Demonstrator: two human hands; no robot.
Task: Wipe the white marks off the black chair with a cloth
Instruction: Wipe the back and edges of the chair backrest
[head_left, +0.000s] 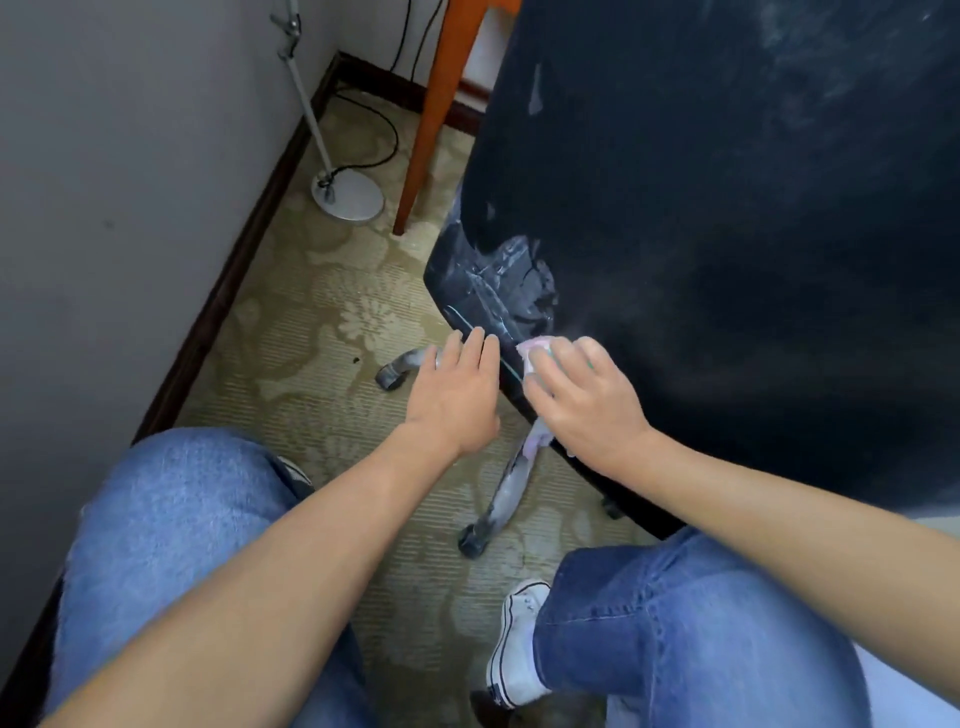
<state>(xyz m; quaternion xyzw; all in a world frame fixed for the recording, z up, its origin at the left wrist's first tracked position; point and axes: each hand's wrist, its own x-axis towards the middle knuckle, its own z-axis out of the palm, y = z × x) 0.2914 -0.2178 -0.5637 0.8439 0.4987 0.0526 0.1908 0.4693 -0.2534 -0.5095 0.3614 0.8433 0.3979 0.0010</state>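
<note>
The black chair (727, 234) fills the right half of the head view. White smears (506, 270) cover its left corner, and fainter ones show near the top right. My right hand (582, 400) is shut on a pale pink cloth (535, 351) and presses it against the chair's edge just below the smeared corner. A tail of the cloth hangs down under my wrist. My left hand (457, 395) lies flat with fingers apart, its fingertips touching the chair's rim just left of the cloth; it holds nothing.
Chair legs with castors (472, 538) reach over the patterned carpet below my hands. An orange table leg (431, 119) and a lamp stand with a round base (348, 195) and cables stand behind, by the grey wall at left. My knees in jeans and a white shoe (517, 644) are in front.
</note>
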